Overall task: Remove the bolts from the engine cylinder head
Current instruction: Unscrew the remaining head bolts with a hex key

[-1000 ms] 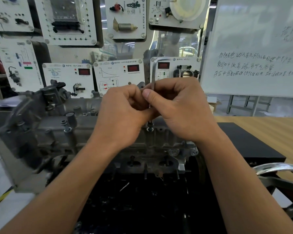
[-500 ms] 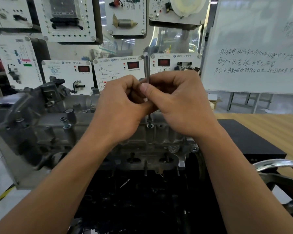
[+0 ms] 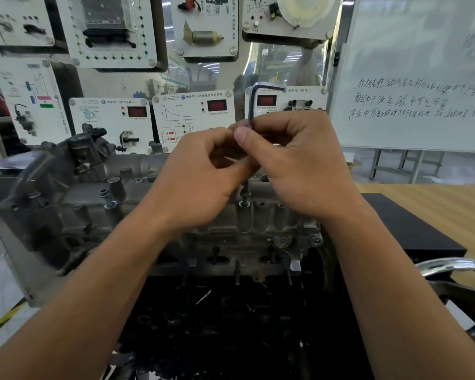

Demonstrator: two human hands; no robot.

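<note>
Grey cast-metal cylinder head [image 3: 137,212] lengthwise across the view, one threaded bolt [image 3: 245,196] upright, partly out of its hole.

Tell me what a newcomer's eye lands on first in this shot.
Both hands meet at centre frame: the left hand and right hand pinch the upright shaft of an L-shaped hex key, its bend poking above the fingers. Below them its tip meets a bolt standing up from the grey engine cylinder head, which spans the left and middle. A handwritten whiteboard fills the upper right.
</note>
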